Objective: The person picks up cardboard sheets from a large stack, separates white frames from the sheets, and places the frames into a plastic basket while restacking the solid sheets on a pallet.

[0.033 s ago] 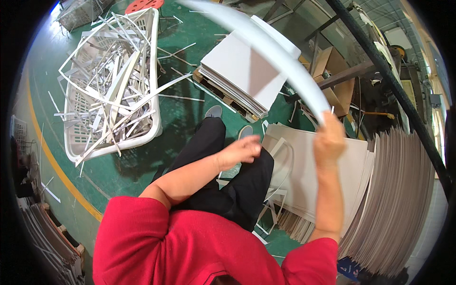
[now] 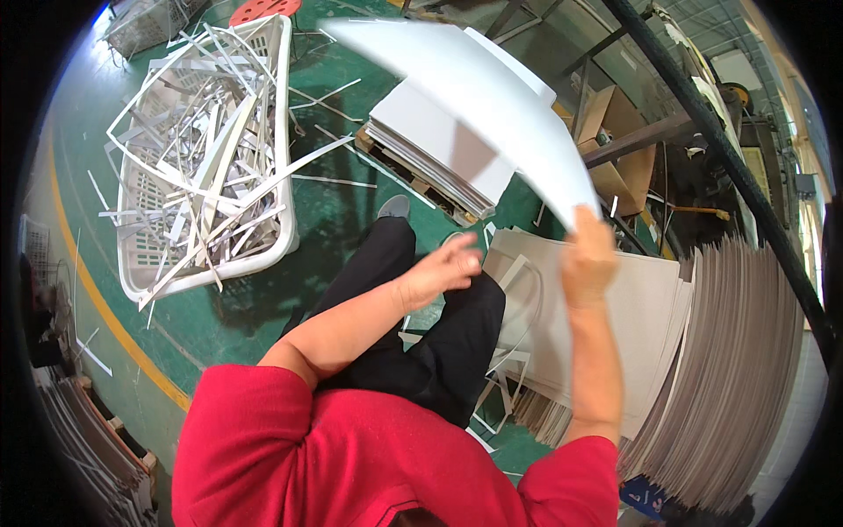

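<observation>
My right hand (image 2: pixel 587 255) is raised and shut on the lower corner of a large white cardboard sheet (image 2: pixel 474 88). The sheet bends in an arc up and to the left above the floor. My left hand (image 2: pixel 443 268) hovers in front of my black trousers, left of the right hand, with fingers apart and nothing in it. Just right of my hands lies a flat pile of pale sheets (image 2: pixel 645 299).
A white plastic basket (image 2: pixel 281 224) full of white offcut strips stands on the green floor at left. A stack of white sheets on a pallet (image 2: pixel 430 145) lies ahead. Upright sheets (image 2: pixel 746 378) fan out at right, behind a black slanted pipe (image 2: pixel 702 110). Brown cartons (image 2: pixel 615 119) stand beyond.
</observation>
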Available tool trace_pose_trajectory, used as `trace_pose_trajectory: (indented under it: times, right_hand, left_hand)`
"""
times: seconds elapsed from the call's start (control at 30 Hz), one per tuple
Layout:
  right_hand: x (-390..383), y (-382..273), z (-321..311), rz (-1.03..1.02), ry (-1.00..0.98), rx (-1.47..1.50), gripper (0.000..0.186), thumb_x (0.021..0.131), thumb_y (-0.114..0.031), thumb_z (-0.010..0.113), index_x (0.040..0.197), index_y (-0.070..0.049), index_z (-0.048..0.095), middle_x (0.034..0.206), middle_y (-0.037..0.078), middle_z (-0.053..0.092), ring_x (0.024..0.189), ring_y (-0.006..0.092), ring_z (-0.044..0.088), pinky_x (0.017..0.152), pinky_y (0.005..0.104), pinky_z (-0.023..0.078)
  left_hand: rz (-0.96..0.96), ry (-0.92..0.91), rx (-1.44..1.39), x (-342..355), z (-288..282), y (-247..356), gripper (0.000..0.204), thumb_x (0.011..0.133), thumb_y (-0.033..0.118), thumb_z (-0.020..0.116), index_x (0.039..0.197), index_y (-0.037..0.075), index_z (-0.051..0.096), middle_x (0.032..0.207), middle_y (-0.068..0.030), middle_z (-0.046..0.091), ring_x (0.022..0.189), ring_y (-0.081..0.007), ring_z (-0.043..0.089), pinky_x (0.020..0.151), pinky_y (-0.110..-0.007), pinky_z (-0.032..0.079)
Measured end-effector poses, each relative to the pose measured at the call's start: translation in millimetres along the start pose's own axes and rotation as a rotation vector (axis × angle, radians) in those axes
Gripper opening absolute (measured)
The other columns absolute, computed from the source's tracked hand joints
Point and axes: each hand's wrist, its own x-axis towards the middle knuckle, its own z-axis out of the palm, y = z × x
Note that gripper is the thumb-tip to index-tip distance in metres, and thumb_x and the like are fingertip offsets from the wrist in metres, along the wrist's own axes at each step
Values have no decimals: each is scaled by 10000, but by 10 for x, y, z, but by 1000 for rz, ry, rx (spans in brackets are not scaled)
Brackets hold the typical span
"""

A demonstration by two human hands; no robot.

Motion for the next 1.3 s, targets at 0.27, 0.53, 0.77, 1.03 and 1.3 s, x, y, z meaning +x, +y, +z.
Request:
trace_pose_trajectory:
  times: [0.27, 0.53, 0.77, 1.03, 1.3]
  right_hand:
    - [-873, -395, 1653, 3, -249, 290, 205, 700, -68, 505, 899, -50, 548, 875, 47, 563, 783, 202, 553, 653, 312, 473]
    - [-1040, -352, 1824, 142, -185, 352, 235, 704, -65, 525, 932, -33, 573, 952, 57, 599, 887, 214, 562, 750, 326, 457]
    - [-817, -477, 1732, 350, -80, 551, 352, 688, -111, 633, 1030, -79, 555, 1145, 137, 496, 1053, 317, 480, 893, 500, 321]
    - [-582, -557, 2252, 486, -92, 734, 305, 701, -26, 598, 1001, -6, 546, 1095, 145, 502, 933, 324, 516, 811, 428, 409]
    - [-741, -744, 2755, 619, -586, 873, 219, 757, -115, 555, 961, -37, 566, 1035, 126, 531, 925, 300, 536, 784, 403, 433]
  left_hand:
    - [6, 453, -341, 703, -624, 294, 541, 909, 366, 433, 1289, 11, 284, 1284, -193, 356, 1119, -318, 425, 913, -384, 386]
    - [-185, 575, -206, 1144, -731, 210, 359, 931, 194, 376, 1233, 3, 353, 1192, -146, 454, 1082, -288, 481, 867, -407, 443]
    - [68, 510, -252, 1428, -1015, 162, 341, 898, 126, 435, 1205, -8, 371, 1155, -135, 480, 1037, -287, 522, 821, -413, 488]
    - [122, 458, -241, 2317, -1384, 240, 277, 911, 166, 440, 1139, 9, 426, 1086, -94, 508, 961, -245, 547, 770, -369, 508]
    - [62, 501, -239, 3165, -2121, 111, 238, 896, 176, 471, 1091, 39, 466, 1050, -76, 541, 982, -258, 534, 801, -407, 490]
